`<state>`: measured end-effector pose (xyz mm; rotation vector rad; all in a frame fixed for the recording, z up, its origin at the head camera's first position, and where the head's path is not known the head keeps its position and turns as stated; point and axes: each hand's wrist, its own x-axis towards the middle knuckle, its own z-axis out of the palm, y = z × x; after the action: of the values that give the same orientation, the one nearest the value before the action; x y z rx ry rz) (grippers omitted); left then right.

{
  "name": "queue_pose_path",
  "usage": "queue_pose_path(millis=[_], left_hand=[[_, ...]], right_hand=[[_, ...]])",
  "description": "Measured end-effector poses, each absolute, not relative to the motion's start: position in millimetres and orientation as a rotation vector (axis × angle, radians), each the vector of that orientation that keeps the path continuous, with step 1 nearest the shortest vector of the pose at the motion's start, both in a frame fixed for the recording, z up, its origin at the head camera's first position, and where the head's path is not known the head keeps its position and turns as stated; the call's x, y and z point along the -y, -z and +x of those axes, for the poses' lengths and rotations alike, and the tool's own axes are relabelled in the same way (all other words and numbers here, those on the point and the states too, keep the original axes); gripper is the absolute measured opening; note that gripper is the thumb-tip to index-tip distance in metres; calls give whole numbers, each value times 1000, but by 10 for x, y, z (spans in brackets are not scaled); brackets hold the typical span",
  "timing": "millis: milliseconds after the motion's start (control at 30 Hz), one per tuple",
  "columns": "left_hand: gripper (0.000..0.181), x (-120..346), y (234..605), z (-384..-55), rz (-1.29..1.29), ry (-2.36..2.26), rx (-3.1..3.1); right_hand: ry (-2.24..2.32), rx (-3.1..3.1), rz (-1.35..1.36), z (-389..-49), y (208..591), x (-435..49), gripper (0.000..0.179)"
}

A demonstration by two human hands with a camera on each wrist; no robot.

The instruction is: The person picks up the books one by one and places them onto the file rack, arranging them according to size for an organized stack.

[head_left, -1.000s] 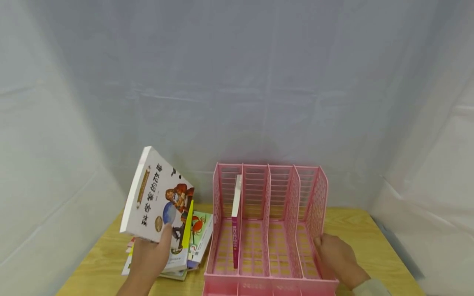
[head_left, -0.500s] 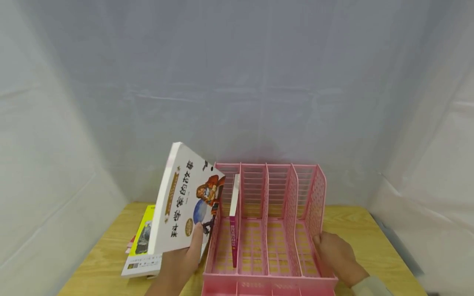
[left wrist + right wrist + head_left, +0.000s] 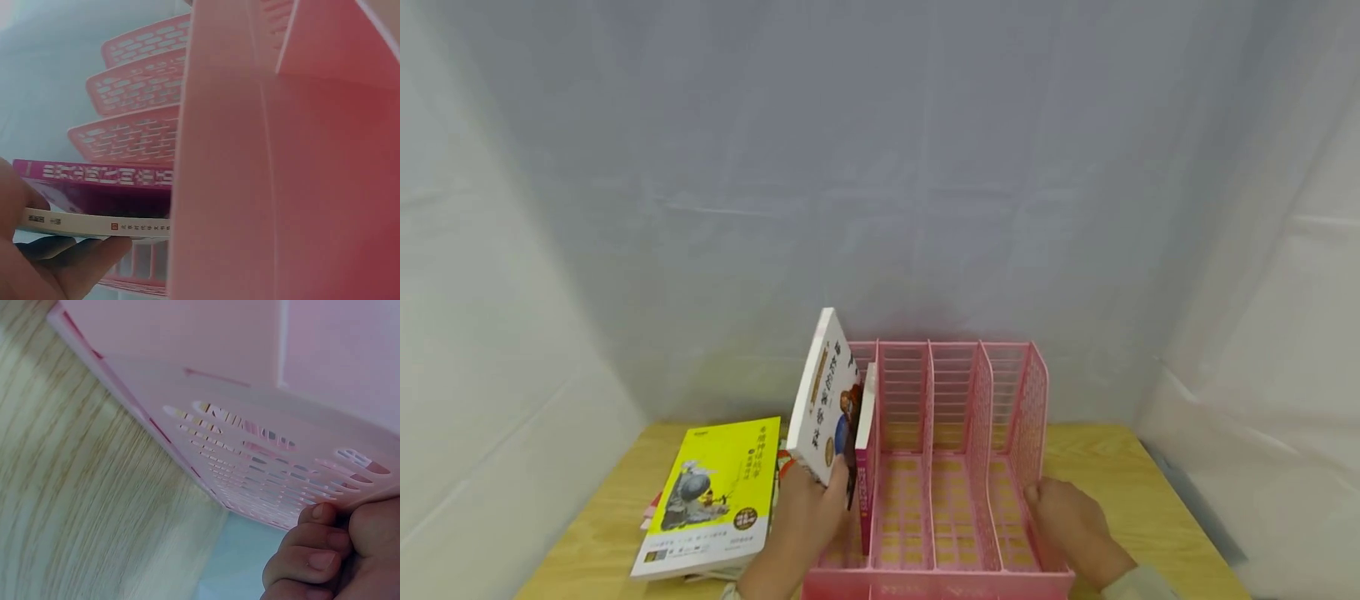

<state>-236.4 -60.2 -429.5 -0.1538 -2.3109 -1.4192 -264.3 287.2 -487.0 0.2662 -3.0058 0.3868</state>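
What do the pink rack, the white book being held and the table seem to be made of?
Pink rack: most likely plastic, smooth with a soft sheen; its thin walls have regular cut-out slots.
White book: probably paper with a smooth card cover, given the printed picture and lettering.
Table: wood or wood-look laminate, fairly matt; the streaky grain doesn't settle which.

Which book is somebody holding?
The white book, held by the left hand. The purple-spined book stands in the pink rack; the yellow book lies outside it.
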Motion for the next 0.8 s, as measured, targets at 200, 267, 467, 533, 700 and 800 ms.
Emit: queue_pose_path(millis=[200, 267, 467, 533, 700, 800], left_hand=[[54, 585, 4384, -2469, -122, 1348, 2494], [55, 591, 4416, -2485, -147, 1328, 2546], [60, 640, 4479, -2519, -277, 1392, 2644], [61, 668, 4482, -2526, -333, 1381, 2679], [79, 748, 4487, -2547, -499, 1439, 2747], [98, 778, 4521, -2564, -593, 1535, 2749]], right_hand=[[-461, 3018, 131, -2657, 4879, -2853, 40], [-488, 3022, 111, -2661, 4884, -2854, 42], [-478, 3020, 137, -2658, 4861, -2838, 41], [-492, 3033, 137, -2658, 4845, -2832, 42], [-491, 3035, 148, -2656, 4841, -2828, 42], [-459, 3020, 187, -2645, 4851, -2825, 40]])
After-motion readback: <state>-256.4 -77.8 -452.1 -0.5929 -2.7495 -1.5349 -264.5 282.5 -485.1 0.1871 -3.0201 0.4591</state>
